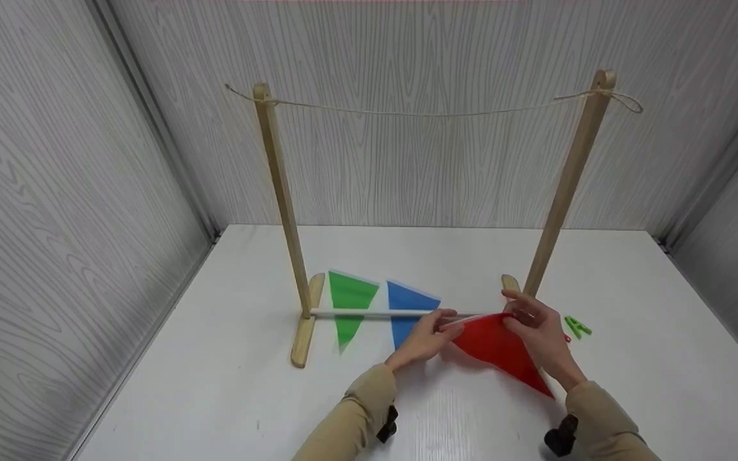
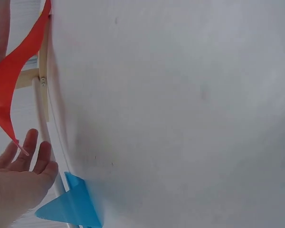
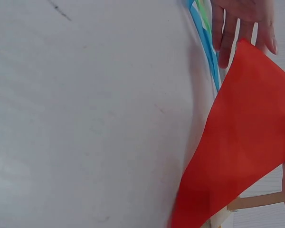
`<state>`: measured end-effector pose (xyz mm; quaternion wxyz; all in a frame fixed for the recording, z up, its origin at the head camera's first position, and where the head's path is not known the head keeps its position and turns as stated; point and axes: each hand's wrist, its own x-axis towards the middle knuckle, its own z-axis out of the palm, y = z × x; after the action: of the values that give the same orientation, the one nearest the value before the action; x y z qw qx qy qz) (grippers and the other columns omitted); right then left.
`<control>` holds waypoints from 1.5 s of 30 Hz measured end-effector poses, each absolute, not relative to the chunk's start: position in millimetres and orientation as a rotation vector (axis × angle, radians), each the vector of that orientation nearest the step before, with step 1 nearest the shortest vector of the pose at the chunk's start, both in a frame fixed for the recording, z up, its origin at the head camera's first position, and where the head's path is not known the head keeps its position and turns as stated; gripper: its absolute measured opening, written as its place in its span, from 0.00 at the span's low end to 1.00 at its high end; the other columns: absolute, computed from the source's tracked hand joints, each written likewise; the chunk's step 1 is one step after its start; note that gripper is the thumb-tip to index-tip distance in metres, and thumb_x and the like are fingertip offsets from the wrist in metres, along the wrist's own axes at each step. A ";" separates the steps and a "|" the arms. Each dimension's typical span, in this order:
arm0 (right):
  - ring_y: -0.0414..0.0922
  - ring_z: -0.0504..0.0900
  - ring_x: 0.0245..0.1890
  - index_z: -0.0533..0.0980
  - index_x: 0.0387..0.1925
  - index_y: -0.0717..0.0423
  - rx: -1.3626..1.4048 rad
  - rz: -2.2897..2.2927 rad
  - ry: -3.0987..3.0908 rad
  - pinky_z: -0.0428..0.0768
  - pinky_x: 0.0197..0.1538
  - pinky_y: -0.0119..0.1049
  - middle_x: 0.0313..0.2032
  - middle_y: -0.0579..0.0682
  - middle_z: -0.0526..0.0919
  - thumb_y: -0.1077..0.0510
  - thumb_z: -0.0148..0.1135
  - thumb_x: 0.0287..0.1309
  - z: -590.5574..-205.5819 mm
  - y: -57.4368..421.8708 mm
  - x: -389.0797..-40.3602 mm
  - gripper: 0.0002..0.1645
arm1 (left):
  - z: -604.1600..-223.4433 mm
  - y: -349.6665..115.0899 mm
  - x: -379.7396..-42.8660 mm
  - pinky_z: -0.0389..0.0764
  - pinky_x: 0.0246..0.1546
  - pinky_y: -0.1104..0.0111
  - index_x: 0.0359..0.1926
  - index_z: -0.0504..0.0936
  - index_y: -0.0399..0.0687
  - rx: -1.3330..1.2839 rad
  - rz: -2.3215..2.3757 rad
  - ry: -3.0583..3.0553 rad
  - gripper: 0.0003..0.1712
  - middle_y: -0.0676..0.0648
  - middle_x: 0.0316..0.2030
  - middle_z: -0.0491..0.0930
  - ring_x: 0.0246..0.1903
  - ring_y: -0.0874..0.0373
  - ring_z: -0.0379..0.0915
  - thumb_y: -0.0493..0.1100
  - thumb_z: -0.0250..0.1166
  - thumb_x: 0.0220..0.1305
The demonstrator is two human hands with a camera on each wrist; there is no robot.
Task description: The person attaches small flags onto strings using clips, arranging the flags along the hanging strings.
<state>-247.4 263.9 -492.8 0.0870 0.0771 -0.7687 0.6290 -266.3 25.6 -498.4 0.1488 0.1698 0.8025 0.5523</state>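
A red triangular pennant (image 1: 497, 346) is held up over the table's right half, its point hanging toward the front. My right hand (image 1: 539, 330) pinches its upper edge near the right corner. At the other corner is my left hand (image 1: 430, 333); in the left wrist view its fingers (image 2: 30, 142) are loosely extended beside the pennant's narrow tip. The right wrist view has the red cloth (image 3: 242, 128) spread between both hands, hiding much of the right one. Left of them a blue pennant (image 1: 404, 301) and a green pennant (image 1: 351, 291) lie at a white crossbar (image 1: 369, 313).
Two wooden posts (image 1: 282, 198) stand on feet, with a thin string (image 1: 433, 115) tied between their tops. To the right of my right hand lies a green clothespin (image 1: 577, 326), a small red piece (image 1: 567, 338) beside it. Wood-grain panels enclose the white table (image 1: 215, 384).
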 end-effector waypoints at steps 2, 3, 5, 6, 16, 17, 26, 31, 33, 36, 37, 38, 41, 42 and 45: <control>0.36 0.81 0.44 0.73 0.64 0.59 0.246 1.881 -2.272 0.82 0.53 0.23 0.41 0.46 0.82 0.72 0.58 0.65 -493.5 263.7 -247.7 0.27 | -499.6 25.7 -267.2 0.80 0.62 0.56 0.67 0.72 0.44 0.444 1.659 2.261 0.28 0.42 0.61 0.78 0.59 0.50 0.75 0.52 0.60 0.73; 0.36 0.81 0.44 0.73 0.64 0.61 0.257 1.886 -2.261 0.82 0.53 0.23 0.40 0.46 0.82 0.73 0.58 0.64 -493.8 263.7 -247.9 0.27 | -500.1 25.7 -267.5 0.80 0.62 0.57 0.66 0.73 0.43 0.419 1.694 2.232 0.27 0.43 0.60 0.80 0.57 0.51 0.76 0.52 0.60 0.72; 0.36 0.80 0.43 0.73 0.64 0.62 0.276 1.894 -2.246 0.81 0.54 0.22 0.39 0.43 0.82 0.74 0.57 0.64 -494.3 263.6 -248.2 0.27 | -500.8 25.3 -268.2 0.79 0.61 0.57 0.64 0.76 0.44 0.386 1.748 2.186 0.26 0.44 0.56 0.82 0.54 0.55 0.77 0.52 0.62 0.72; 0.36 0.80 0.43 0.72 0.64 0.63 0.283 1.903 -2.234 0.81 0.55 0.23 0.39 0.43 0.82 0.74 0.57 0.64 -494.4 263.6 -248.2 0.27 | -501.1 25.1 -268.6 0.80 0.61 0.57 0.63 0.77 0.44 0.382 1.772 2.162 0.25 0.44 0.54 0.83 0.52 0.56 0.78 0.52 0.62 0.71; 0.37 0.83 0.46 0.71 0.66 0.62 0.262 1.948 -2.199 0.84 0.52 0.25 0.41 0.39 0.84 0.69 0.62 0.64 -490.6 261.9 -246.5 0.29 | -498.4 23.3 -267.9 0.85 0.55 0.57 0.56 0.84 0.43 0.357 1.931 1.992 0.20 0.44 0.47 0.88 0.41 0.60 0.84 0.45 0.70 0.64; 0.37 0.84 0.46 0.71 0.66 0.62 0.259 1.948 -2.198 0.84 0.51 0.26 0.41 0.40 0.84 0.69 0.62 0.64 -490.4 261.8 -246.2 0.29 | -498.2 23.1 -267.6 0.84 0.56 0.57 0.56 0.84 0.43 0.353 1.940 1.982 0.20 0.44 0.47 0.88 0.42 0.60 0.84 0.44 0.71 0.64; 0.38 0.84 0.46 0.72 0.66 0.61 0.231 1.912 -2.201 0.85 0.51 0.28 0.45 0.40 0.86 0.69 0.63 0.63 -489.4 260.3 -245.4 0.29 | -495.8 21.2 -265.6 0.85 0.50 0.65 0.51 0.87 0.42 0.334 1.991 1.990 0.18 0.44 0.45 0.89 0.42 0.58 0.81 0.42 0.73 0.61; 0.35 0.83 0.50 0.71 0.66 0.60 0.186 1.935 -2.224 0.82 0.53 0.25 0.50 0.31 0.84 0.63 0.65 0.65 -488.2 260.0 -244.7 0.29 | -494.3 20.4 -265.7 0.83 0.47 0.68 0.50 0.87 0.41 0.352 2.013 2.020 0.16 0.42 0.43 0.89 0.42 0.58 0.80 0.42 0.73 0.62; 0.34 0.83 0.50 0.71 0.66 0.62 0.179 1.941 -2.219 0.82 0.54 0.24 0.50 0.30 0.84 0.63 0.65 0.65 -487.3 260.2 -244.8 0.29 | -493.6 19.7 -265.6 0.83 0.48 0.67 0.50 0.87 0.41 0.357 2.013 2.037 0.16 0.41 0.43 0.89 0.41 0.59 0.81 0.42 0.72 0.63; 0.33 0.83 0.49 0.72 0.65 0.64 0.170 1.937 -2.207 0.82 0.53 0.22 0.48 0.30 0.85 0.64 0.63 0.66 -486.3 261.4 -244.5 0.27 | -493.1 19.0 -265.9 0.84 0.50 0.65 0.51 0.87 0.40 0.363 2.022 2.053 0.16 0.40 0.42 0.89 0.40 0.59 0.83 0.42 0.71 0.64; 0.32 0.83 0.48 0.72 0.64 0.65 0.166 1.925 -2.206 0.82 0.53 0.22 0.47 0.31 0.85 0.64 0.63 0.66 -486.3 262.3 -244.2 0.26 | -493.2 18.7 -266.0 0.84 0.51 0.65 0.51 0.87 0.39 0.366 2.024 2.064 0.16 0.40 0.42 0.89 0.40 0.59 0.83 0.42 0.70 0.64; 0.32 0.84 0.47 0.73 0.64 0.65 0.166 1.915 -2.205 0.82 0.52 0.22 0.46 0.31 0.85 0.64 0.63 0.66 -486.3 263.2 -243.8 0.26 | -493.2 18.3 -266.2 0.84 0.51 0.65 0.51 0.87 0.39 0.365 2.029 2.070 0.16 0.40 0.42 0.89 0.39 0.59 0.83 0.42 0.70 0.65; 0.34 0.84 0.45 0.73 0.62 0.66 0.159 1.910 -2.188 0.82 0.51 0.23 0.44 0.35 0.86 0.65 0.62 0.67 -486.9 266.8 -242.6 0.24 | -492.8 16.8 -266.9 0.84 0.51 0.65 0.51 0.87 0.39 0.358 2.049 2.082 0.16 0.40 0.42 0.89 0.39 0.59 0.84 0.43 0.70 0.65; 0.35 0.85 0.44 0.73 0.62 0.66 0.159 1.910 -2.185 0.83 0.51 0.23 0.43 0.36 0.86 0.65 0.62 0.67 -487.2 268.3 -242.3 0.23 | -492.9 16.3 -267.2 0.84 0.50 0.66 0.51 0.87 0.39 0.354 2.057 2.087 0.17 0.40 0.42 0.89 0.39 0.60 0.84 0.43 0.70 0.65; 0.38 0.86 0.44 0.73 0.61 0.67 0.138 1.907 -2.172 0.83 0.51 0.25 0.42 0.38 0.87 0.64 0.63 0.67 -488.2 272.7 -241.2 0.23 | -493.1 14.9 -268.0 0.85 0.49 0.67 0.51 0.86 0.39 0.353 2.084 2.097 0.17 0.40 0.43 0.89 0.40 0.60 0.83 0.44 0.69 0.66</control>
<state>-241.2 272.7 -488.2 0.1237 0.0474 -0.7448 0.6541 -268.0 14.9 -493.1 0.0817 0.1181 0.7020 0.6976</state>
